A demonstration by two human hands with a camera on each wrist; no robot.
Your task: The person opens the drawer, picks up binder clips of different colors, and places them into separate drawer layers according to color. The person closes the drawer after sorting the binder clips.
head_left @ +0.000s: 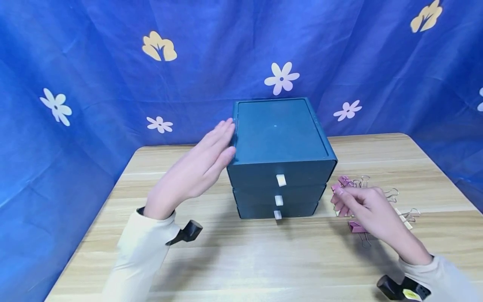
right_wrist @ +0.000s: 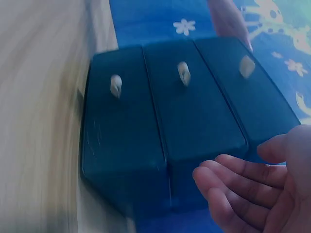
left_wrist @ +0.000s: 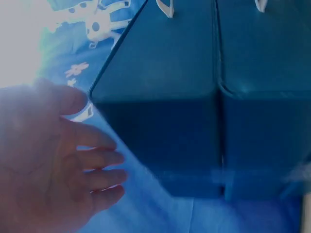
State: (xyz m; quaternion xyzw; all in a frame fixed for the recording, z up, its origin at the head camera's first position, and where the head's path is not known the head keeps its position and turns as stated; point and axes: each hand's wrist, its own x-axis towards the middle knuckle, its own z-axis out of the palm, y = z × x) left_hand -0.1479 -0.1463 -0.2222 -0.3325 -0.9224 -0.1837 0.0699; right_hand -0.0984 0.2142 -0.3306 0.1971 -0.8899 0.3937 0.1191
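- Pointing away from the wrist, the straight, released fingers of the left hand (head_left: 192, 174) lie at the upper left edge of the dark teal drawer unit (head_left: 279, 130); whether they touch it, I cannot tell.
- Just right of those fingers is the unit's flat top, and below it on the front sit three drawers with an upper white pull (head_left: 281, 180), a middle white pull (head_left: 279, 200) and a lower white pull (head_left: 277, 214).
- On the unit's other side, the fingers of the right hand (head_left: 364, 205) are loosely bent, thumb apart in the right wrist view, grasping nothing.
- Near the right fingertips, on the far side, is an upper pink clip (head_left: 345, 181).
- Nearer the viewer, just below these fingers, lies a lower pink clip (head_left: 356, 227).
- Right of the right hand lies a cream clip (head_left: 403, 219).
- Beneath both hands spreads the wood-grain surface (head_left: 264, 260); beyond the fingers hangs a blue flowered curtain (head_left: 226, 79).
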